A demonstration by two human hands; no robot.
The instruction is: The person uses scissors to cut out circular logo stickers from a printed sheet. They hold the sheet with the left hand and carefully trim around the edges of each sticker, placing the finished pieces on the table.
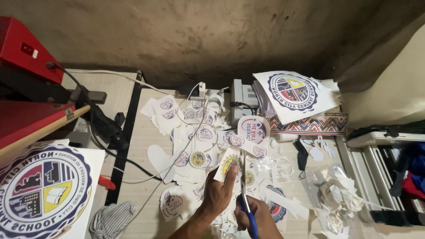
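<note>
Head view shows a pale wooden tabletop littered with paper cut-outs below a stained wall. At lower centre, the left hand pinches a round sticker sheet, just above the right hand gripping blue-handled scissors.

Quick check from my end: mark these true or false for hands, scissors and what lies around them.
1. The right hand holds blue-handled scissors. True.
2. The left hand holds a pen. False: it holds a paper cutout with a round emblem.
3. The scissors lie flat on the table. False: they are raised, blades at the cutout.
4. A large printed emblem sheet lies at the near left. True.
</note>
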